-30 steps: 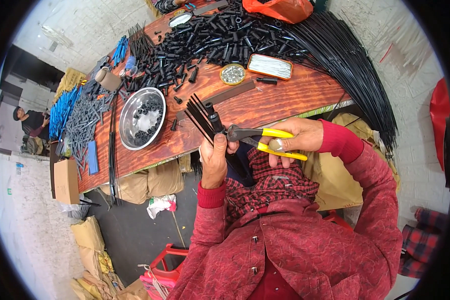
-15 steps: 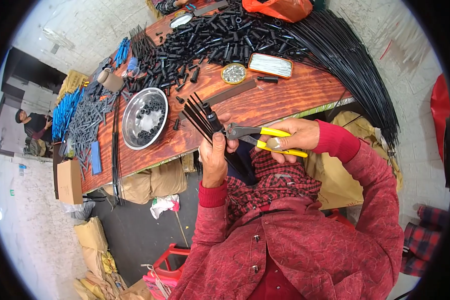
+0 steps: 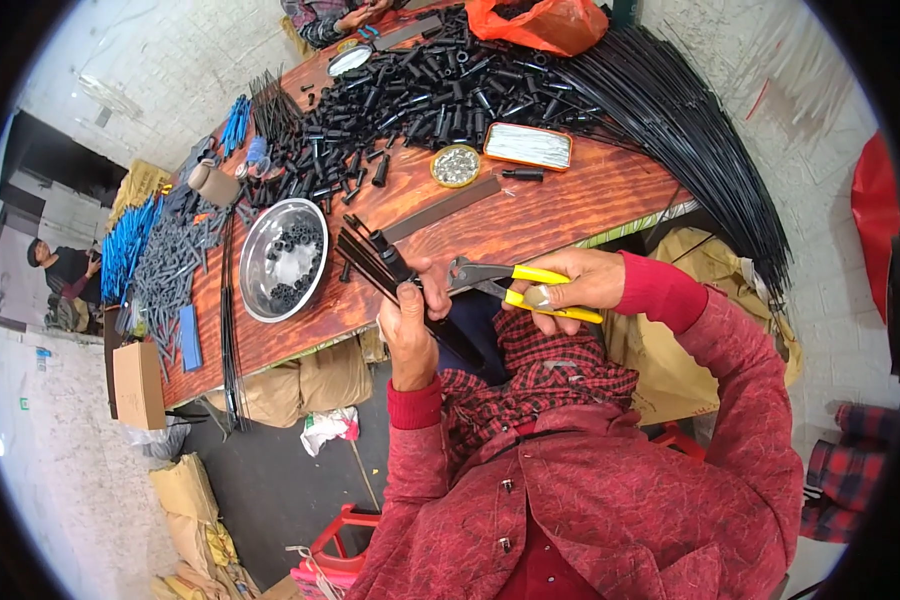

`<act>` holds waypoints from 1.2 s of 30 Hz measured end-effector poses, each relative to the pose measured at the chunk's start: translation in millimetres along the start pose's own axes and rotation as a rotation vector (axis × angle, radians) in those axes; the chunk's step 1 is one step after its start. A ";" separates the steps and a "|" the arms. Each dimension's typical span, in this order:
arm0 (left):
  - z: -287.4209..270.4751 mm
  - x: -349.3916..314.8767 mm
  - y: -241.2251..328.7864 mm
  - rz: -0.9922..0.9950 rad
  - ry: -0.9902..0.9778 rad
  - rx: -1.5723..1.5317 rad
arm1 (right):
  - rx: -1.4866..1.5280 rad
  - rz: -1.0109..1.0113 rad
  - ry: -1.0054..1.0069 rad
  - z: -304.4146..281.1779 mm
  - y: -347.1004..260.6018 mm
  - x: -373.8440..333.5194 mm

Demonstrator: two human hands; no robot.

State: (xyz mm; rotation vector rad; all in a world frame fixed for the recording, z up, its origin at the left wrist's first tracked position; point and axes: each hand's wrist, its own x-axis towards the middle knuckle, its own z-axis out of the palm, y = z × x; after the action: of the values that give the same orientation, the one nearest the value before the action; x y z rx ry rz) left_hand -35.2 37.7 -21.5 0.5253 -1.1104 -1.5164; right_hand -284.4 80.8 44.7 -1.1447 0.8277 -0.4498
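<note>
A bundle of black rods is gripped in the closed left hand just off the counter's near edge, fanned for access; yellow-handled pliers are squeezed by the right hand, jaws prob. at one rod. A steel bowl sits nearby for pieces.

A workshop: wooden bench heaped with black tubes and rods.

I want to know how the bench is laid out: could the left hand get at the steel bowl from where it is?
Probably yes. The steel bowl sits just left of the left hand, with bare table between. But that hand grips a bundle of black rods, so it would need freeing.
</note>
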 end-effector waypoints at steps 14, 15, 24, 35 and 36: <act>-1.3 -3.7 0.0 -0.022 -0.039 -0.033 | -0.053 -0.097 0.079 6.8 -5.8 -2.2; -1.1 -3.7 2.2 -0.015 -0.040 -0.033 | -0.042 -0.186 0.138 8.9 -7.6 -4.2; -5.2 1.2 -1.8 -0.038 0.054 -0.016 | -0.058 -0.148 0.352 -34.3 4.8 12.1; -12.1 9.7 3.5 -0.118 0.240 0.192 | -1.159 -0.100 0.801 -113.9 2.4 141.9; -22.0 7.7 -4.4 -0.118 0.194 0.213 | -1.275 -0.073 0.788 -110.5 2.4 157.4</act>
State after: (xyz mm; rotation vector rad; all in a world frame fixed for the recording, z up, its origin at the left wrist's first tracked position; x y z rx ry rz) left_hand -21.6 22.4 -33.5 0.8797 -1.1100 -1.4206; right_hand -270.2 -95.6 -30.4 -2.2168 1.9001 -0.4224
